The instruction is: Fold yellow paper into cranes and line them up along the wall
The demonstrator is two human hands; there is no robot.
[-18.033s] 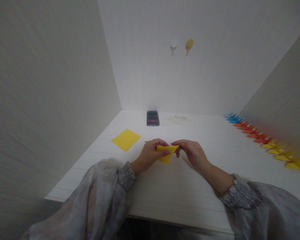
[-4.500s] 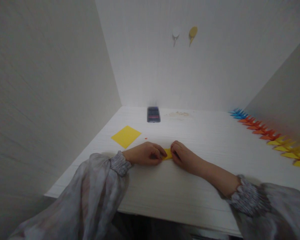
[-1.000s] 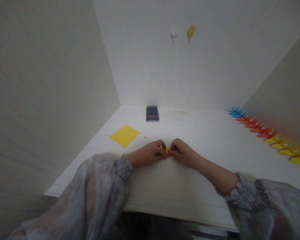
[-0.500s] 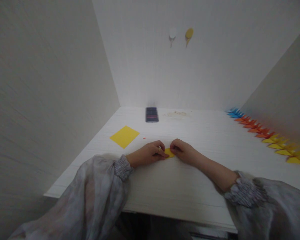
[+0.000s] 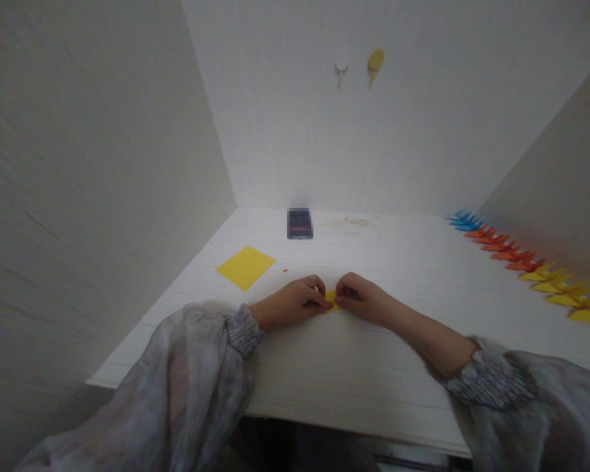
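Low over the white table, a small folded piece of yellow paper (image 5: 331, 299) is held between my two hands. My left hand (image 5: 302, 301) pinches its left side, with a ring on one finger. On the right side, my right hand (image 5: 360, 296) has its thumb and fingers closed on the same paper. The fingers cover much of it, so its folds cannot be made out. A flat yellow paper square (image 5: 246, 267) lies on the table to the left, apart from my hands.
A dark phone-like device (image 5: 299, 224) lies at the back of the white table (image 5: 398, 249). Along the right runs a row of folded paper cranes, blue (image 5: 465, 221), orange (image 5: 506, 248) and yellow (image 5: 563, 287). A tiny red scrap (image 5: 285, 270) lies near the square. Two hooks (image 5: 375, 60) hang on the back wall.
My right hand's fingers have come slightly closer to my left hand's, so less of the yellow paper shows between them. The view has shifted slightly.
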